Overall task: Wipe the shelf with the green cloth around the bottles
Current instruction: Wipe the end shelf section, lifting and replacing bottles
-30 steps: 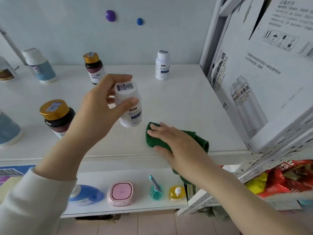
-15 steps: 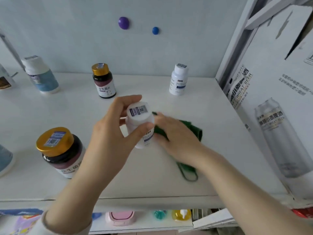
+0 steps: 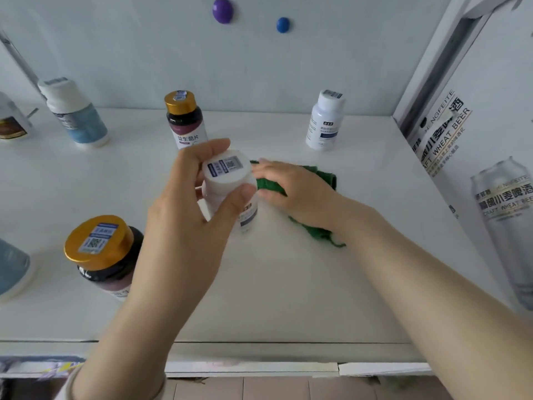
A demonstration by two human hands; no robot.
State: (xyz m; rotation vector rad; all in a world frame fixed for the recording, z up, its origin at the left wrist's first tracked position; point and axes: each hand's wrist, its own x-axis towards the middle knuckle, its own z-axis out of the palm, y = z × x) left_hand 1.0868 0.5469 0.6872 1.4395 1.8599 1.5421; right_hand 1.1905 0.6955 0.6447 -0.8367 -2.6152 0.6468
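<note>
left hand (image 3: 184,226) grips white bottle (image 3: 230,189); just beside bottle, flat right hand (image 3: 294,189) presses green cloth (image 3: 317,232) on shelf (image 3: 288,284).

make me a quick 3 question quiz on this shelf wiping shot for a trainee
1. True or false: the left hand grips the white-capped bottle near its cap.
2. What lies under the right hand? A) green cloth B) gold lid C) sponge
3. Where on the shelf does the back-right white bottle stand relative to the cloth?

Key: 1 true; 2 A; 3 behind it, near the back wall, not touching it.
</note>
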